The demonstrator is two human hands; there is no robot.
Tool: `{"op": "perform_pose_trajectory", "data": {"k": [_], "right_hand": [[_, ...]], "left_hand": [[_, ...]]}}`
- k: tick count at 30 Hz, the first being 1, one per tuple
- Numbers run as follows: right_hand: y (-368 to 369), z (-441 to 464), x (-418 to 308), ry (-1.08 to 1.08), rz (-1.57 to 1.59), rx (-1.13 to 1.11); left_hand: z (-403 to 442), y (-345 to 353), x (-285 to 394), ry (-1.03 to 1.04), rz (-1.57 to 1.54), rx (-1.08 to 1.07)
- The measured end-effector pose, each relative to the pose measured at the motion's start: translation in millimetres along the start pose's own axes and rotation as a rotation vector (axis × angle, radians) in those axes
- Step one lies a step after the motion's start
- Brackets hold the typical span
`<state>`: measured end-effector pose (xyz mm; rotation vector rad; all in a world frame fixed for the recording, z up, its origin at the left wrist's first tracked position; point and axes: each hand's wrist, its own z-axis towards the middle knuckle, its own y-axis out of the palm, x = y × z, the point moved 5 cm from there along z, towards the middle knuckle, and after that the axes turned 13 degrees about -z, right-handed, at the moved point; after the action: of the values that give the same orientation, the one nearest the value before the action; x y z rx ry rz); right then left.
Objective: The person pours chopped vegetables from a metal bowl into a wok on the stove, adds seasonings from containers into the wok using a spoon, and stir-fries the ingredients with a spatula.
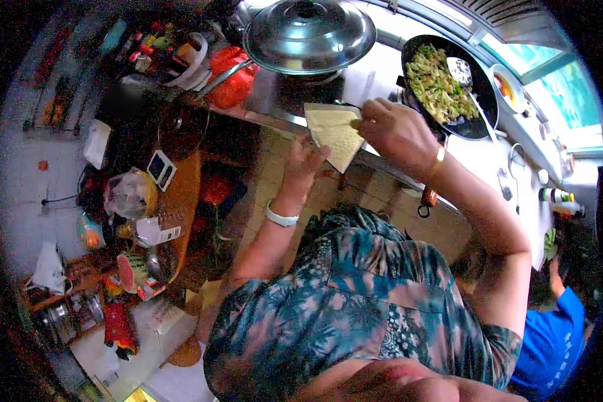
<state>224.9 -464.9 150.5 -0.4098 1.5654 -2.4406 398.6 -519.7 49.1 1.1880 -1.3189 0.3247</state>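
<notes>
A pale yellow, roughly triangular flat piece (336,130) is held up in front of the counter edge. My left hand (305,161) pinches its lower left side from beneath. On the other side my right hand (398,134) has its fingers closed on the upper right edge. Beyond my right hand, a black wok (486,110) holds chopped green and yellow food (439,84) with a slotted spatula (459,70) resting in it. A large domed metal lid (308,37) lies behind the flat piece.
A red plastic bag (232,77) and a basket of bottles (194,60) stand left of the lid. A plate of food (509,87) is by the window. Another person in blue (549,342) is at the lower right. A wooden table (187,221) stands left.
</notes>
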Motion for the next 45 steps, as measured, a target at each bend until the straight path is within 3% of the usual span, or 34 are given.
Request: {"op": "perform_pose_trajectory", "data": {"k": [5,6,9,13,15,18,21,25,27,31,34,40,45], "right_hand": [[29.0,0.9,-15.1,0.015,-0.408,-0.150],[24.6,-0.1,-19.2,0.012,-0.447,-0.013],[30.3,0.7,-19.2,0.057,-0.433,-0.170],[36.0,-2.6,-16.2,0.071,-0.439,-0.201],[23.3,-13.8,19.8,0.058,-0.264,-0.022],[10.7,-13.7,28.1,0.238,-0.046,-0.212],[-7.1,-19.0,49.3,0.260,0.095,-0.110],[-13.9,-30.0,66.9,0.311,-0.018,-0.189],[-5.9,-41.9,72.4,0.371,0.000,-0.188],[-4.7,-53.9,83.5,0.490,0.280,-0.108],[8.7,-71.8,108.4,0.784,0.682,-0.182],[17.3,-106.3,143.3,0.922,0.974,-0.230],[6.4,-119.0,173.1,1.002,1.022,-0.203]], "left_hand": [[-1.7,10.5,-11.2,0.019,0.036,0.008],[-4.6,9.0,-11.7,-0.010,0.078,0.051],[-2.3,6.2,-13.3,0.098,0.105,-0.020],[-4.6,11.2,-11.4,-0.006,0.094,0.010],[13.6,42.7,-21.1,-0.024,0.048,0.017],[14.9,34.3,-24.0,-0.105,0.128,0.009],[28.1,45.4,-19.9,0.045,0.072,-0.121],[43.1,59.7,-11.1,0.046,0.149,-0.149],[50.6,67.4,-8.2,-0.053,0.204,-0.143],[68.3,75.8,-12.2,-0.033,0.292,-0.159],[77.9,85.3,-12.9,0.022,0.313,-0.158],[93.1,109.5,-20.0,-0.141,0.263,-0.181],[118.7,128.1,-29.2,-0.217,0.192,-0.241]]}}
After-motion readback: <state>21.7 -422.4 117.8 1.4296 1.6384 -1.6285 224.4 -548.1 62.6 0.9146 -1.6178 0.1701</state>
